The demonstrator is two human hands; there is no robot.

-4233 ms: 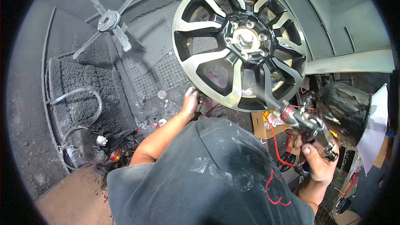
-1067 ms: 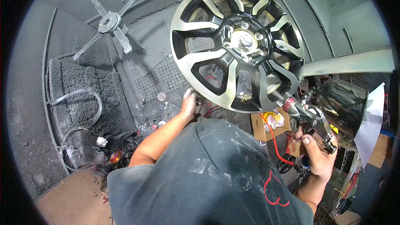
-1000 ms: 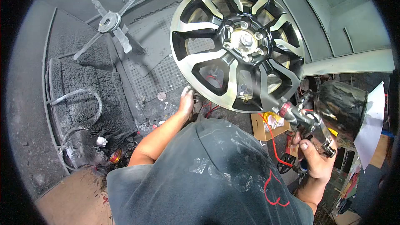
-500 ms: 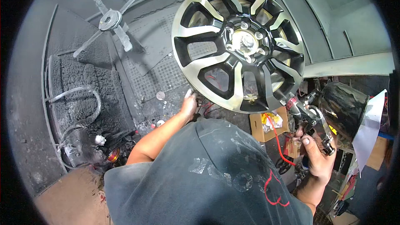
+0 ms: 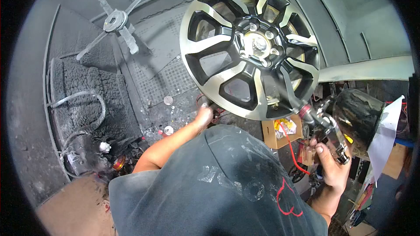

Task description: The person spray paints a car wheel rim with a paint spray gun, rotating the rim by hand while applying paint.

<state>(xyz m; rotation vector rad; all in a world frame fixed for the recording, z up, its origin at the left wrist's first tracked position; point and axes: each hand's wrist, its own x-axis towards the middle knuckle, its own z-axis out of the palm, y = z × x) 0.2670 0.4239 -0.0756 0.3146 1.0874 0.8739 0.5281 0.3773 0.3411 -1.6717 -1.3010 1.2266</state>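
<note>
Black and bare silver spokes fill the wheel [image 5: 274, 42] in front of me, its tilted face towards me in the upper middle of my view, beyond my dark grey shirt [image 5: 192, 205]. My right hand [image 5: 331, 166] is wrapped firmly round the spray gun [image 5: 321, 126], thumb pressed along the near side, fingers curled around the grip. The nozzle overlaps the wheel's lower right edge in my view, with a faint mist over the spokes; I can't judge how wide the gap is there. The gun's dark cup [image 5: 358, 118] sticks out to the right, just beside a white sheet [image 5: 385, 137], so room is tight on that side. Above it, a pale ledge [image 5: 367, 67] runs close to the wheel's right edge. An orange hose [image 5: 292, 150] hangs near my wrist, past a cardboard box [image 5: 270, 136] under the wheel's lower edge.

My left hand [image 5: 204, 114] is at the wheel's lower left edge, fingers bent and their tips partly hidden; I can't tell whether they grip or only touch it. Left of that edge, patterned flooring [image 5: 155, 87] stretches across to a crusted grey stand [image 5: 116, 21], well apart from the wheel.
</note>
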